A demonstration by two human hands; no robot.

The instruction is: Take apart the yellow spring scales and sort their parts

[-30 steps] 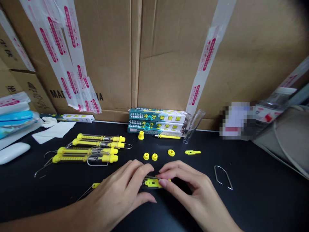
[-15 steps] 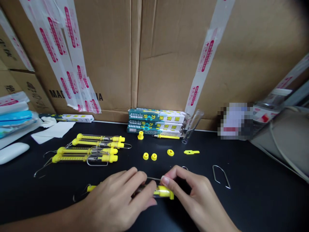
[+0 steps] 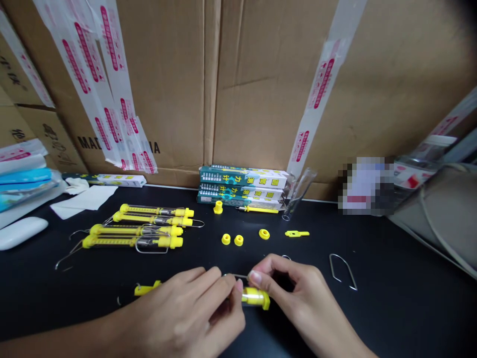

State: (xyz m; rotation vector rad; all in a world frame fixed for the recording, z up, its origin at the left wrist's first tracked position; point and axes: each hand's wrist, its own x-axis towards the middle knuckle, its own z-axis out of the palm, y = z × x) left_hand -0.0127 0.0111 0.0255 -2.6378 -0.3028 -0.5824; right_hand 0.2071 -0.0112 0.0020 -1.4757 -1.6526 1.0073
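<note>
A yellow-capped clear tube spring scale (image 3: pixel 254 297) lies across the black table (image 3: pixel 391 298) near its front edge. My left hand (image 3: pixel 186 311) is wrapped over its middle, fingers closed around the tube. My right hand (image 3: pixel 298 293) pinches the yellow end cap and a thin wire at that end. The scale's other yellow end (image 3: pixel 147 288) sticks out to the left of my left hand, with a wire hook beside it. Most of the tube is hidden under my fingers.
Several finished yellow spring scales (image 3: pixel 137 228) lie at the left. Loose yellow caps (image 3: pixel 231 239), a yellow flat piece (image 3: pixel 297 233) and a bent wire loop (image 3: pixel 343 271) lie behind and right of my hands. Boxed scales (image 3: pixel 242 186) stack against the cardboard cartons (image 3: pixel 261 74).
The scale has gained its yellow end cap and come nearer to me. My hands have drawn together around that end. The yellow flat slider seen a second ago is inside or hidden.
</note>
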